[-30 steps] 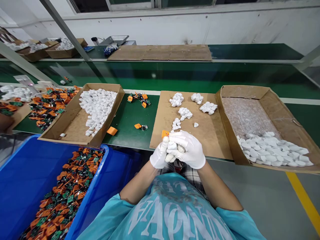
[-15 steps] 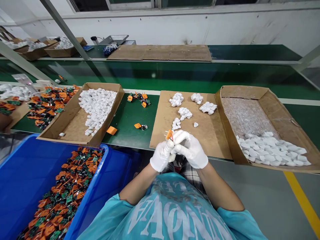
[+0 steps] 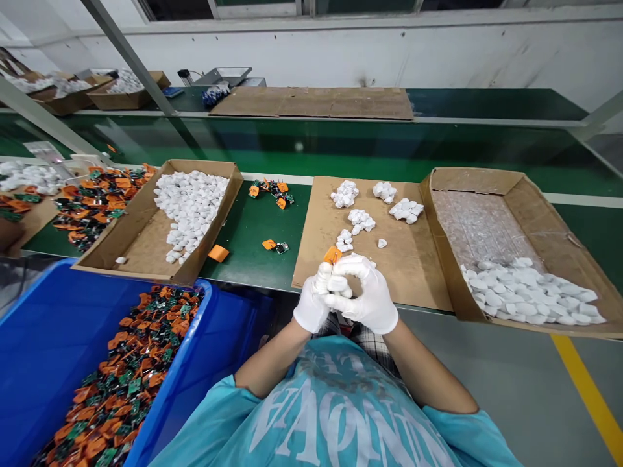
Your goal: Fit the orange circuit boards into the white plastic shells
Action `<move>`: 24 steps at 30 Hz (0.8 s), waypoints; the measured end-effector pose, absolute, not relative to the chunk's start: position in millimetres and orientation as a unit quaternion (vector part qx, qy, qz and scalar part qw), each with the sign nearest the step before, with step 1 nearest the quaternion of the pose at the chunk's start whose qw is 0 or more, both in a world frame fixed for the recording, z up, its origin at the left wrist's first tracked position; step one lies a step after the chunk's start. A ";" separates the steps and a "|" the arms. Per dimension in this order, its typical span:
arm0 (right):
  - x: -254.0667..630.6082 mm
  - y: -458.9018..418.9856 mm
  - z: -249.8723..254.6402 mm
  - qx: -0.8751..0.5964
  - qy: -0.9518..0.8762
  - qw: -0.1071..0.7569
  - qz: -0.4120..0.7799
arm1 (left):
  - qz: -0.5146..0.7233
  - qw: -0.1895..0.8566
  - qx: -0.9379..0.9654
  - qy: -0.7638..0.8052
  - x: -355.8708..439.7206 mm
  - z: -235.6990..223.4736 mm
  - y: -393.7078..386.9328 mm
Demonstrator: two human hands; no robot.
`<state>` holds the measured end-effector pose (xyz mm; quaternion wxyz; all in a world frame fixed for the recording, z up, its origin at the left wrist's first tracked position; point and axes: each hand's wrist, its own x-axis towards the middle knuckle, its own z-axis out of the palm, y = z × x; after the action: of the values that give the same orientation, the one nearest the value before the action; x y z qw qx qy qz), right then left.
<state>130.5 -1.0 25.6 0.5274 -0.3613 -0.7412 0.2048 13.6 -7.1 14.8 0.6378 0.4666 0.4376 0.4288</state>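
My left hand [image 3: 313, 303], in a white glove, is closed with an orange plastic piece [image 3: 333, 255] poking up from its fingertips. My right hand [image 3: 368, 296], gloved too, curls in against the left, thumb and fingers pinching where the two meet. White between the fingers blends with the gloves, so I cannot make out what the right hand grips. Just beyond the hands, small clusters of white plastic parts [image 3: 361, 221] and a single white piece [image 3: 382, 243] lie on a cardboard sheet [image 3: 316, 214]. An orange piece with a small circuit board [image 3: 275, 246] lies to the left.
A cardboard tray of white parts [image 3: 192, 207] stands left, beside a heap of orange-and-green assemblies [image 3: 97, 201]. Another cardboard box [image 3: 496, 185] with white pieces is at right. Below left sits a blue bin [image 3: 48, 337] holding many assemblies. An orange block [image 3: 219, 253] lies near the table edge.
The orange piece has turned between my fingers and shows a broader face. My right hand has shifted slightly left and its fingers have curled differently against the left hand.
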 end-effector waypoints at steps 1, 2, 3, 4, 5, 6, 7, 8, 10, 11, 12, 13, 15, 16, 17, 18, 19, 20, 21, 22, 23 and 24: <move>131.4 -0.6 25.4 -0.357 -0.753 0.522 0.183 | 0.424 0.648 0.460 0.436 12.1 16.7 -6.9; 132.3 -0.4 25.2 -0.353 -0.762 0.517 0.164 | 0.420 0.656 0.459 0.428 10.2 18.5 -6.9; 133.1 -0.2 25.0 -0.349 -0.769 0.515 0.149 | 0.417 0.661 0.462 0.419 8.1 19.8 -7.2; 133.9 -0.1 24.7 -0.345 -0.774 0.513 0.139 | 0.414 0.664 0.469 0.409 6.0 20.7 -7.5; 134.7 0.0 24.4 -0.342 -0.778 0.510 0.133 | 0.412 0.664 0.477 0.403 4.2 20.9 -7.7; 135.5 0.1 24.2 -0.343 -0.780 0.506 0.130 | 0.413 0.662 0.479 0.402 2.7 20.4 -7.7; 136.3 0.4 24.0 -0.345 -0.784 0.499 0.129 | 0.412 0.663 0.476 0.406 1.7 19.3 -7.4; 137.2 0.9 23.8 -0.347 -0.789 0.491 0.127 | 0.409 0.667 0.468 0.412 1.2 17.5 -6.8; 139.0 2.5 23.5 -0.346 -0.802 0.474 0.112 | 0.404 0.680 0.460 0.404 0.5 12.5 -5.1; 139.7 3.3 23.4 -0.345 -0.810 0.464 0.101 | 0.405 0.683 0.466 0.391 0.1 9.8 -4.2; 140.4 4.0 23.5 -0.343 -0.816 0.457 0.090 | 0.405 0.683 0.478 0.374 -0.7 7.2 -3.4; 140.8 4.3 23.7 -0.343 -0.820 0.452 0.081 | 0.407 0.681 0.491 0.360 -1.7 5.1 -2.7; 141.1 3.5 25.1 -0.350 -0.816 0.451 0.090 | 0.407 0.673 0.508 0.350 -4.4 3.2 -2.1; 140.9 2.4 26.3 -0.356 -0.807 0.460 0.105 | 0.407 0.667 0.515 0.351 -5.9 3.6 -2.1; 140.5 1.0 27.6 -0.359 -0.795 0.473 0.123 | 0.409 0.660 0.521 0.354 -7.1 5.0 -2.3; 140.1 -0.3 29.1 -0.361 -0.784 0.485 0.142 | 0.413 0.651 0.527 0.357 -8.1 7.3 -2.7; 139.6 -1.5 30.5 -0.360 -0.774 0.496 0.160 | 0.416 0.643 0.535 0.358 -8.6 10.1 -3.1; 139.1 -2.4 31.8 -0.357 -0.765 0.506 0.177 | 0.418 0.637 0.541 0.356 -8.8 13.2 -3.6; 138.4 -2.9 32.9 -0.352 -0.759 0.514 0.191 | 0.417 0.637 0.544 0.352 -8.7 16.3 -4.1; 137.8 -3.1 33.7 -0.344 -0.754 0.522 0.204 | 0.417 0.642 0.543 0.346 -8.4 19.3 -4.6; 137.0 -3.0 34.4 -0.333 -0.749 0.530 0.219 | 0.419 0.647 0.541 0.337 -8.0 21.7 -5.0; 136.1 -2.9 35.0 -0.323 -0.743 0.538 0.235 | 0.425 0.651 0.538 0.325 -7.6 23.5 -5.5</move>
<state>136.1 -2.9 35.0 0.5377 -0.3233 -0.7425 0.2345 -7.6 -5.5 23.5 0.6513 0.5379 0.3254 0.4249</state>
